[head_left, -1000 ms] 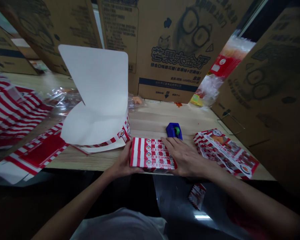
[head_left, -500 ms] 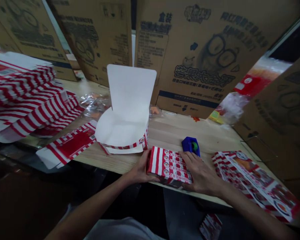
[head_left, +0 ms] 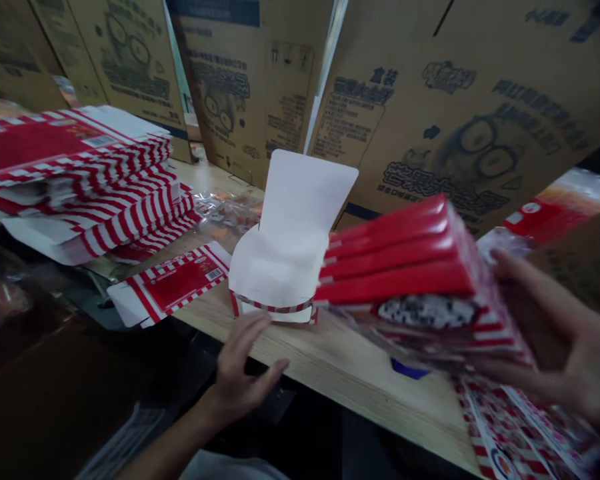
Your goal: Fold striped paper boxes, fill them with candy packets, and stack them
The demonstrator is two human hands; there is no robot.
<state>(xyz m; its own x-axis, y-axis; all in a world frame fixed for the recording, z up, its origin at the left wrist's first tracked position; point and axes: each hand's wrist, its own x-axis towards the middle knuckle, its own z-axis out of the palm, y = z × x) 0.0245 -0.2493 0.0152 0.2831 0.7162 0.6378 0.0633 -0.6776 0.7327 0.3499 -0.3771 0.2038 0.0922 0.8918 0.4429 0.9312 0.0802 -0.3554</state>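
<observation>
My right hand (head_left: 555, 333) grips a bundle of red-and-white striped packets (head_left: 405, 267) by its right end, lifted above the table and smeared a little by motion. The packets lie pressed together, with a clear wrap or glossy face along the lower side. To their left stands a white-lined carton (head_left: 275, 267) with its lid flap raised and striped outer walls. Just in front of that carton is my left hand (head_left: 245, 373), fingers spread, its fingertips near the carton's front edge. It holds nothing.
A tall stack of flat striped cartons (head_left: 80, 180) stands at left, with one flat carton (head_left: 180, 280) lying before it. Clear-wrapped pieces (head_left: 225, 210) lie behind. Blue tape dispenser (head_left: 409, 369) and striped packs (head_left: 525, 427) sit at right. Large cardboard boxes (head_left: 260, 87) wall the back.
The bundle has risen off the table edge in my right hand, turned and come nearer. My left hand has let go of it and moved left toward the carton. The view has shifted.
</observation>
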